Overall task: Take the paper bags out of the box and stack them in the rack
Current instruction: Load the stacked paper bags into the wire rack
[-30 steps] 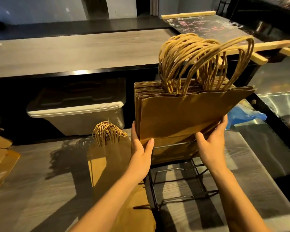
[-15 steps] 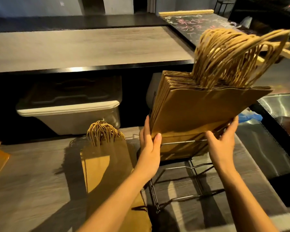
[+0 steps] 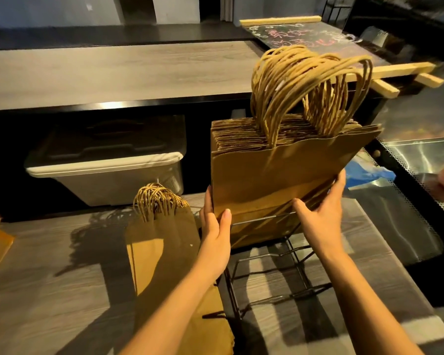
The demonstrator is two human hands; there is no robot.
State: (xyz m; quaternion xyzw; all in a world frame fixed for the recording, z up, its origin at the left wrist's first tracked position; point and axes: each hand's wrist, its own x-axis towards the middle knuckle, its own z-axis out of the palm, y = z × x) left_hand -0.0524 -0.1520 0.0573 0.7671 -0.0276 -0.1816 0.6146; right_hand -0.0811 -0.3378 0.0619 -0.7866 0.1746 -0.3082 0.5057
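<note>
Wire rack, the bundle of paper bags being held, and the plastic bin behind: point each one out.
wire rack [image 3: 267, 257]: head view, a black crossbar of its base.
bundle of paper bags [image 3: 272, 175]: head view, front bag's flat face.
plastic bin [image 3: 118, 188]: head view, its pale front wall.

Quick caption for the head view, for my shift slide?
Left hand and right hand steady a handles-up bundle of paper bags in the wire rack.
</note>
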